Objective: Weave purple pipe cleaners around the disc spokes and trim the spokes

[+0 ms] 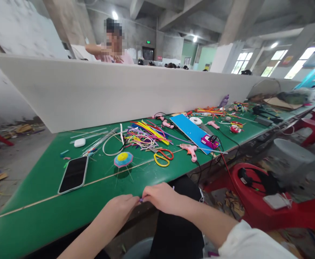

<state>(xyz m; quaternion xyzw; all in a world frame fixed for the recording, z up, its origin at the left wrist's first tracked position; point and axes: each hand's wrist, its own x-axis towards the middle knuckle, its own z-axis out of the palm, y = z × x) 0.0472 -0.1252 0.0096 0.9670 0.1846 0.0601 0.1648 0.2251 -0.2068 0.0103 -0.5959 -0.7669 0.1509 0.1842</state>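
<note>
At the front edge of the green table, my left hand [123, 207] and my right hand [161, 198] meet, both closed in a pinch. Between their fingertips shows a short bit of a purple pipe cleaner [141, 200]; most of it is hidden by the fingers. Just beyond them stands a small umbrella-like piece [123, 159] in yellow, blue and pink, with thin clear spokes sticking out. Scissors [163, 157] with red and yellow handles lie behind, beside a heap of coloured pipe cleaners [144, 136].
A phone [73, 174] and a white earphone case [80, 142] lie at left. A pink glue gun [191, 151], with its cord over the edge, and a blue board [190, 131] are at right. A white partition [119, 93] runs behind; a red stool [254, 201] stands at right.
</note>
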